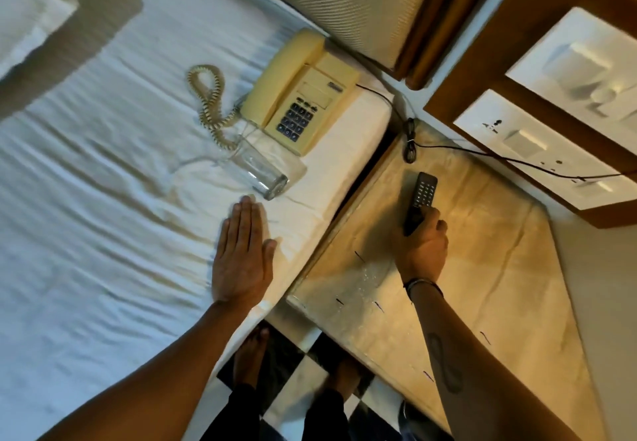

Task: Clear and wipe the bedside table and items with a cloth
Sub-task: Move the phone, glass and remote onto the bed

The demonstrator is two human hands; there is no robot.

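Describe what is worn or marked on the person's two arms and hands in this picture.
Both forearms are bare, with no sleeves or gloves in view. The right hand has a thin dark band around its wrist, and a dark oval tattoo marks the right forearm. The left hand and its forearm show no jewellery or markings.

Phone [299, 95] and glass [256, 169] on bed [103, 164]

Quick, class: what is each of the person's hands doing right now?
Left hand: open, flat on the bed sheet, holding nothing.
Right hand: closed around the remote control, over the bedside table.
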